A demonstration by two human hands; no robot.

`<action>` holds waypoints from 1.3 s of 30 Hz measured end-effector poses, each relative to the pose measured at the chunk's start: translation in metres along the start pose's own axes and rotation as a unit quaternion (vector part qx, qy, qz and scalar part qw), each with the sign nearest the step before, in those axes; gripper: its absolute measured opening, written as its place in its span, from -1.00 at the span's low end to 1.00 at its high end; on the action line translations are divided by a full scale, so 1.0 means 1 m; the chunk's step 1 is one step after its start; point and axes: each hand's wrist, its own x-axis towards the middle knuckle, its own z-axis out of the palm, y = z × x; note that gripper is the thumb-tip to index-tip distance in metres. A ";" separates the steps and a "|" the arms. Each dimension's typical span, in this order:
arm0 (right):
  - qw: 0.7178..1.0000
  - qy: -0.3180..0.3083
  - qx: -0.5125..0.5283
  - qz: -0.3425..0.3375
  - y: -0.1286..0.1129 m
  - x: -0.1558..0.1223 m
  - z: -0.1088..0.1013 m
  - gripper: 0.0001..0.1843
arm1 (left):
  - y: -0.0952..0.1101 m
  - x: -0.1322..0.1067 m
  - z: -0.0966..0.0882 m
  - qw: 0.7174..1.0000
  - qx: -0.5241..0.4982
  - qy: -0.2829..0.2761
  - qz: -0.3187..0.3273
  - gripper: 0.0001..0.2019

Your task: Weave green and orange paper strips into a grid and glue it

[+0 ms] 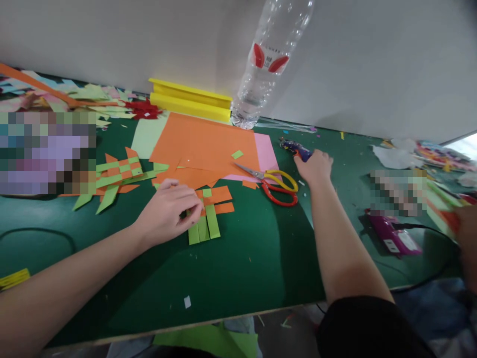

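My left hand (171, 209) is curled, with thumb and forefinger close together at the left edge of a small weave of green and orange paper strips (212, 216). The fingers hide part of that weave. Out to the right, my right hand (316, 168) is closed around a dark blue glue gun (296, 148), whose tip points away to the left. Between the hands lie scissors (278, 186) with one yellow and one red handle, blades resting on an orange paper sheet (208, 141). A larger green and orange woven piece (119, 171) lies to the left.
A tall clear plastic bottle (268, 64) stands against the grey wall beside a folded yellow paper piece (190, 99). Paper scraps (93, 92) pile up at back left. On the right are a purple device (391, 233) with a black cable and another person's hand (467, 223).
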 end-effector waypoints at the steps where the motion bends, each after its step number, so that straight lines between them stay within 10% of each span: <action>1: 0.999 0.041 -0.001 -0.025 -0.002 -0.007 -0.004 -0.35 | -0.001 0.000 -0.001 1.000 0.006 -0.007 0.027 -0.74; 13: 0.938 -0.116 0.069 -0.318 0.003 -0.095 -0.019 -0.58 | 0.004 -0.001 -0.007 0.979 0.056 -0.049 0.190 -0.78; 20: 0.917 -0.151 0.087 -0.360 0.007 -0.088 -0.018 -0.61 | -0.002 -0.001 -0.003 0.990 0.111 0.039 0.076 -0.80; 28: 0.943 -0.098 0.147 -0.281 0.011 -0.089 -0.026 -0.57 | -0.012 -0.004 0.005 0.991 0.134 0.003 -0.030 -0.78; 33: 0.912 -0.185 0.261 -0.256 0.010 -0.093 -0.039 -0.53 | -0.013 -0.005 0.008 0.990 0.133 -0.024 -0.047 -0.67; 39: 0.871 -0.287 0.166 -0.363 -0.005 -0.108 -0.053 -0.64 | -0.013 -0.003 0.008 0.990 0.116 -0.050 -0.058 -0.64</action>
